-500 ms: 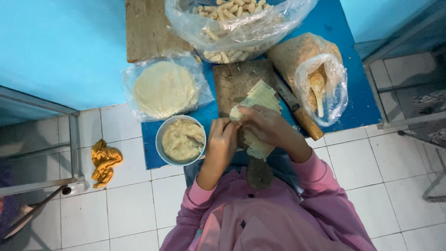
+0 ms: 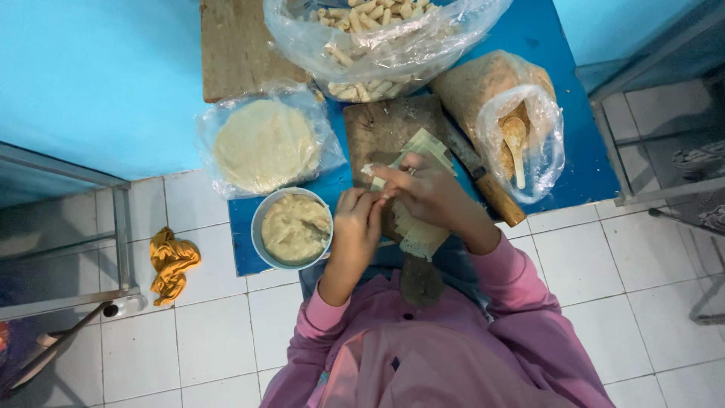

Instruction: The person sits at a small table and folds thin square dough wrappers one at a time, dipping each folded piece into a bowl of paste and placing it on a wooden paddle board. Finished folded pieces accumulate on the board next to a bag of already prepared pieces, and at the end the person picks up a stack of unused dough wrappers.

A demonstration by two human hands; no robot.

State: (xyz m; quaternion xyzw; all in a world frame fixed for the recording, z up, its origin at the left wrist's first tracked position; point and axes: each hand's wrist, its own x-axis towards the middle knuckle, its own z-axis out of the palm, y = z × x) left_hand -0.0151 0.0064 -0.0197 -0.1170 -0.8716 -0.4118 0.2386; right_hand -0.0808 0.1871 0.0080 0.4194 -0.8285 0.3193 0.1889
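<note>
At frame centre, the left hand and right hand meet over a wooden cutting board on the blue counter. The right grip pinches a small pale roll of wrapper; the left grip is narrow, fingertips touching the same roll. A stack of pale wrapper sheets lies beneath the hands.

Containers, counted:
- One round bowl, left of centre, holding pale mashed filling.
- Three clear plastic bags: one upper left with round flat wrappers; one at top with many finished rolls; one upper right with crumbs and one wooden spoon.
</note>
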